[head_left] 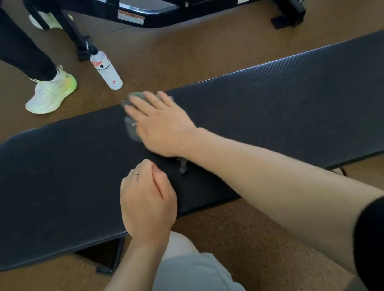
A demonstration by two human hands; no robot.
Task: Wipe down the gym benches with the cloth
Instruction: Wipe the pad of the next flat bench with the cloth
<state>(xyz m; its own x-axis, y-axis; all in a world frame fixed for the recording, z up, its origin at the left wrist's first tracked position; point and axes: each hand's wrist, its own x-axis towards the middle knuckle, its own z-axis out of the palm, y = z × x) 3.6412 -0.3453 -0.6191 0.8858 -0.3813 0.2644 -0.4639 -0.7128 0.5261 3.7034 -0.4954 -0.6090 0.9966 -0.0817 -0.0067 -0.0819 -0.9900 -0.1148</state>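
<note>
Head view: our right hand point(162, 122) presses the cloth point(133, 129) flat-fingered on the bench point(303, 94). Left hand point(146, 197) rests curled, empty. We'd keep strokes overlapping.

Bench point(278, 97) pad matt, woven-textured (cloth point(131, 127) fuzzy)

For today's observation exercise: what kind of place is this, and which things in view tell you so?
Most likely a gym: a long black padded bench, a black steel equipment frame on the brown speckled floor, and a clear spray bottle standing ready for cleaning.
</note>
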